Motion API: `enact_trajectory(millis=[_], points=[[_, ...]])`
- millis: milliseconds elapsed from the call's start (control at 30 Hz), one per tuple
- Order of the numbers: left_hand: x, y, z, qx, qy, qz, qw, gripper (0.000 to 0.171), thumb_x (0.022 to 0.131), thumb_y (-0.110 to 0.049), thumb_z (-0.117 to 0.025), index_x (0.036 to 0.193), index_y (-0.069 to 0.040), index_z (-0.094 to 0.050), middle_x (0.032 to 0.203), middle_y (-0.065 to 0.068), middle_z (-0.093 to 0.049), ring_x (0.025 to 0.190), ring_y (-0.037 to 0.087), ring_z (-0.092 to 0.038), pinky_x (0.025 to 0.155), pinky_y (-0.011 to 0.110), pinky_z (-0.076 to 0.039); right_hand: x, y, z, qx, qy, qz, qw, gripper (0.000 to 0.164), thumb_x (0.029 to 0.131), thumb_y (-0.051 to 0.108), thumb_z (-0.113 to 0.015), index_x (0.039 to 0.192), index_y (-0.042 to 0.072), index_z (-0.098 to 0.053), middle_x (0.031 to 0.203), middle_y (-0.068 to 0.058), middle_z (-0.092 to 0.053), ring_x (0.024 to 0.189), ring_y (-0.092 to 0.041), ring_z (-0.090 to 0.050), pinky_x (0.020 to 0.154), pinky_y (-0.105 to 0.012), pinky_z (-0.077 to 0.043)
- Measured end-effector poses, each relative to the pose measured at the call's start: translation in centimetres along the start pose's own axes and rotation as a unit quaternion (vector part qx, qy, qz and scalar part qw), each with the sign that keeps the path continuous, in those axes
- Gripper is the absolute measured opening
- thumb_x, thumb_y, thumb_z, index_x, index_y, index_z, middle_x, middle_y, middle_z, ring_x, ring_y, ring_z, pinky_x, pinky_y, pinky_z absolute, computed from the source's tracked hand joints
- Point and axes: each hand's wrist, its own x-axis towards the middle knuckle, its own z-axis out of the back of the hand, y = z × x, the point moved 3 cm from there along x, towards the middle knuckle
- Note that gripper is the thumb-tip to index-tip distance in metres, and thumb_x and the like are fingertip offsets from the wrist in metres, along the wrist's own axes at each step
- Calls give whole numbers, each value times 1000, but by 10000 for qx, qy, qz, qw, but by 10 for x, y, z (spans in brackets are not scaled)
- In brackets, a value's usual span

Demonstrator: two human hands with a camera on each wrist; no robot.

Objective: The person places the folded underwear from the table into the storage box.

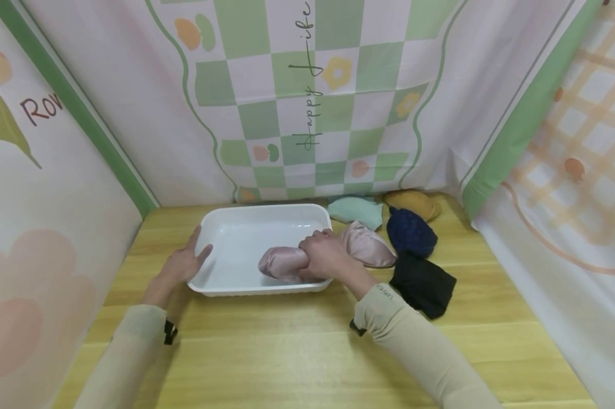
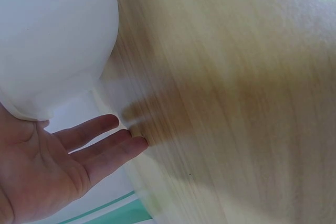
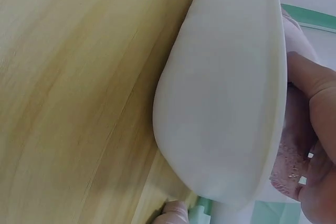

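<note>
My right hand [image 1: 325, 255] grips a shiny pink cloth bundle [image 1: 284, 263] over the right part of a white rectangular tray [image 1: 236, 233]. In the right wrist view, the thumb and fingers close round the pink cloth [image 3: 294, 108] just beyond the tray wall [image 3: 226, 87], which hides part of it. At the tray's left side, my left hand [image 1: 181, 264] holds the rim, its thumb over the inside. Three fingers [image 2: 107, 156] of that hand extend loosely outside the tray in the left wrist view.
Right of the tray lie more cloth bundles: pink [image 1: 368, 245], mint green [image 1: 357, 211], mustard [image 1: 414, 203], navy [image 1: 412, 233] and black [image 1: 424, 283]. They sit close together on the wooden table [image 1: 266, 352]. Patterned curtains [image 1: 333, 102] hang behind and at both sides.
</note>
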Motion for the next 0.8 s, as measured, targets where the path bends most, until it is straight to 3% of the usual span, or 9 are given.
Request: enact_trajectory(millis=[367,800], points=[[0,0,-1,-72,96,151,9998,90,96,-76,-12,158,-20,22,152,40,-31,129,60,-45,109,66,-38,-1,-2,-3,-81,389,-139,9991,58,69,66,-79,108,23,-75,98,2,-72,93,-21,-59,92,-46,-46],[-1,-1,0,-55,49,75,9999,87,98,-72,-14,157,-20,24,150,41,-33,126,59,-48,107,65,-40,-3,-10,4,318,442,-422,9976,65,73,63,-78,121,20,-71,111,-1,-72,101,-22,-58,101,-49,-46]])
